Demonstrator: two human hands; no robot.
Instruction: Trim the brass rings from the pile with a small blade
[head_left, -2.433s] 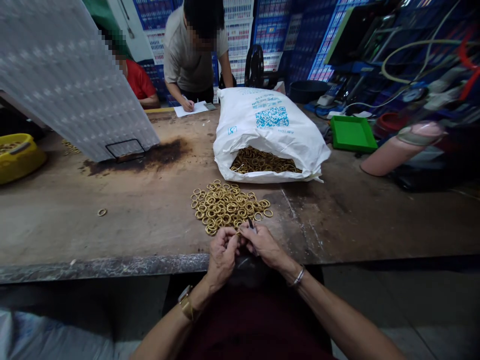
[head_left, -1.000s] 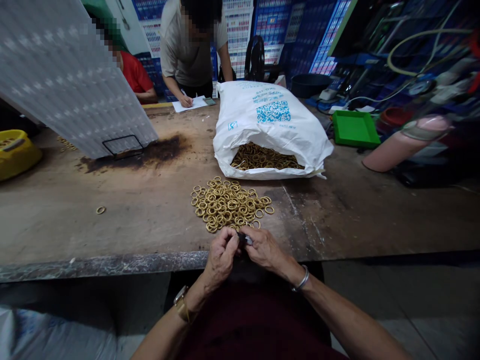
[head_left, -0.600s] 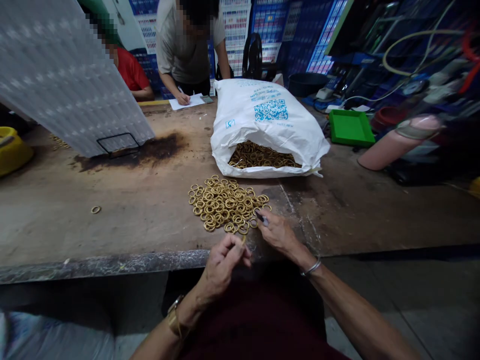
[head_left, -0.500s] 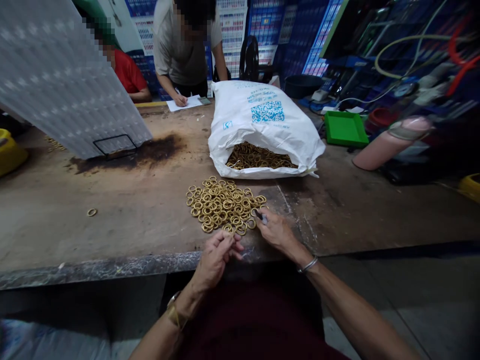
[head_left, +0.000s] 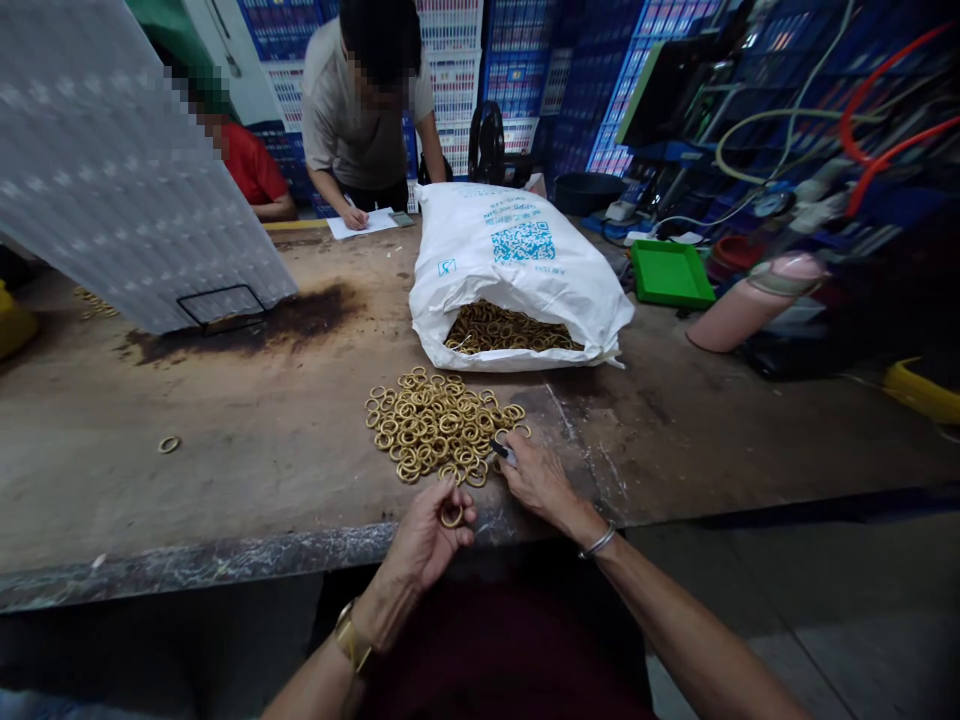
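Several brass-coloured rings lie in a loose pile [head_left: 431, 420] near the front of the table. My left hand [head_left: 431, 530], just in front of the pile, holds one ring [head_left: 451, 516] between thumb and fingers. At the pile's right edge, my right hand [head_left: 536, 475] is closed around a small dark-tipped tool [head_left: 504, 453]; what kind it is cannot be made out. Behind the pile a white sack [head_left: 517, 290] lies open toward me, with more rings [head_left: 510, 330] inside. A single ring [head_left: 169, 444] rests apart on the left.
The wooden table [head_left: 285, 420] has a worn front edge. A white ribbed panel [head_left: 150, 180] stands at left. At right are a green tray [head_left: 672, 273] and a pink bottle [head_left: 750, 305]. Across the table a person [head_left: 367, 110] writes on paper [head_left: 367, 224]; another person in red sits beside.
My left hand has turned palm-up, and a ring now shows clearly in its fingers. My right hand has shifted slightly left along the pile with the tool. The whole view has tilted a little.
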